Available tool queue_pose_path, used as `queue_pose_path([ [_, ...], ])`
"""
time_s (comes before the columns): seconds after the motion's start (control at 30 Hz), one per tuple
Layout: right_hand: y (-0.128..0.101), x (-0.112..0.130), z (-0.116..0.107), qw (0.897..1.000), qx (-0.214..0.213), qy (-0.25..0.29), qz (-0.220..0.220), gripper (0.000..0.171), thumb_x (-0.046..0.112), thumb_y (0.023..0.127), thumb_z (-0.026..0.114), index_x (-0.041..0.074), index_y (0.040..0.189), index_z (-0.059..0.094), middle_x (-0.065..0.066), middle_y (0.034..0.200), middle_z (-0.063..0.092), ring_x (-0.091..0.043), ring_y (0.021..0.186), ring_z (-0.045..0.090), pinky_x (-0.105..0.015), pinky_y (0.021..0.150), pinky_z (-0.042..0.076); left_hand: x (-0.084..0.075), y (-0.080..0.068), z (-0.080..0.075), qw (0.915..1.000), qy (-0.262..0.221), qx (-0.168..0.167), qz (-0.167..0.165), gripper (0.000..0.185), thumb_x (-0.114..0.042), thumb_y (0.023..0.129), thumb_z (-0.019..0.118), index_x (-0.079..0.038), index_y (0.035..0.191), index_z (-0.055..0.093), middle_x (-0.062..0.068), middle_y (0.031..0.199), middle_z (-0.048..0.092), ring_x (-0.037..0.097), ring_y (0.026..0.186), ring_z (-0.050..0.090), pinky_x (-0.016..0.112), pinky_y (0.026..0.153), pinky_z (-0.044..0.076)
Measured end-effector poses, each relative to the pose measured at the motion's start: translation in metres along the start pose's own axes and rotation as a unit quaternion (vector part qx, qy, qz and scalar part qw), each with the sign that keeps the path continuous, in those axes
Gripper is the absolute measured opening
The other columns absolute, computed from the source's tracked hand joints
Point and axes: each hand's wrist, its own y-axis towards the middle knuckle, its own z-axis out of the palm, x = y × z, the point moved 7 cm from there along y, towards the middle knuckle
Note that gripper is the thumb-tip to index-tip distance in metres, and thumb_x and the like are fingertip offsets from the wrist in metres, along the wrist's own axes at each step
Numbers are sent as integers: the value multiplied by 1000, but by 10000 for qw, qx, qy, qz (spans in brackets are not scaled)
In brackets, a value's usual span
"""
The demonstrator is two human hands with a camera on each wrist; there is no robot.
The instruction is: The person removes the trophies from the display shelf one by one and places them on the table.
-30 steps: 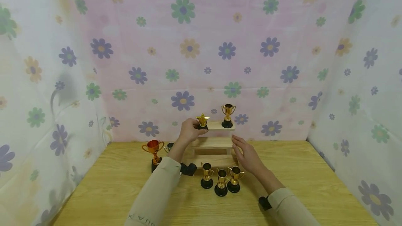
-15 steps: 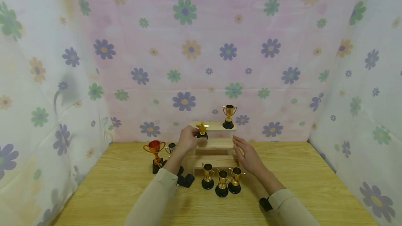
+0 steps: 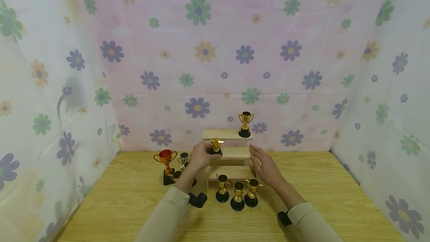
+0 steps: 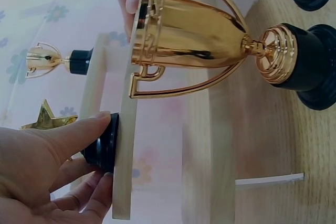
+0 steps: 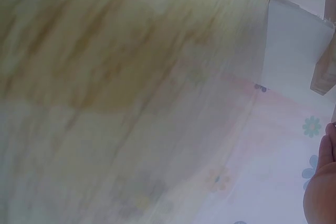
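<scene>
One cup trophy (image 3: 245, 124) shelved up top; my left hand (image 3: 201, 156) pinches the star trophy (image 3: 216, 146) at mid-frame, right hand (image 3: 267, 167) relaxed open, several trophies (image 3: 237, 193) left on the tabletop (image 3: 336, 197).

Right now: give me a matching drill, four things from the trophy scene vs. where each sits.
Things:
1. star trophy
2. gold cup trophy
3. copper cup trophy
4. right hand

Places:
A. top step of the wooden stand
B. tabletop, left of the stand
C. middle step, held by the left hand
D. open, beside the stand's right edge

Pairs: 1-C, 2-A, 3-B, 4-D
</scene>
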Motion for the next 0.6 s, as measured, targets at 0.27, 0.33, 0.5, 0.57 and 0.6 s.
queue_pose_path([
  [0.27,-1,2,-1,10000,-8,86,15,39,12,108,52,-11,139,56,-21,150,51,-42,137,50,-58,108,42,1,-5,1,9996,226,-129,140,22,-9,82,86,7,95,76,17,99,67,31,90,67,41,76,57],
  [0.33,-1,2,-2,10000,11,76,41,39,13,108,51,-10,140,55,-21,151,51,-42,137,49,-57,109,42,-1,-6,1,9992,282,-185,214,22,-9,82,86,7,93,76,17,98,66,31,91,66,41,76,56],
  [0.5,0,2,-2,10000,38,72,58,41,16,109,50,-10,140,55,-20,151,51,-41,137,49,-57,109,42,-1,-10,-1,9991,347,-221,142,23,-10,81,88,6,92,76,15,97,63,30,92,62,42,78,53],
  [0.57,0,2,-2,10000,38,62,52,41,16,109,50,-10,140,55,-20,151,51,-42,137,49,-58,108,42,-2,-11,-1,9991,357,-200,118,23,-11,81,88,6,91,76,14,96,63,29,90,61,42,77,52],
  [0.6,0,2,-2,10000,39,61,53,41,16,109,50,-10,140,55,-20,151,51,-42,137,49,-58,109,42,-2,-11,-2,9992,335,-180,99,22,-11,81,88,5,91,77,14,95,64,28,88,61,40,76,51],
])
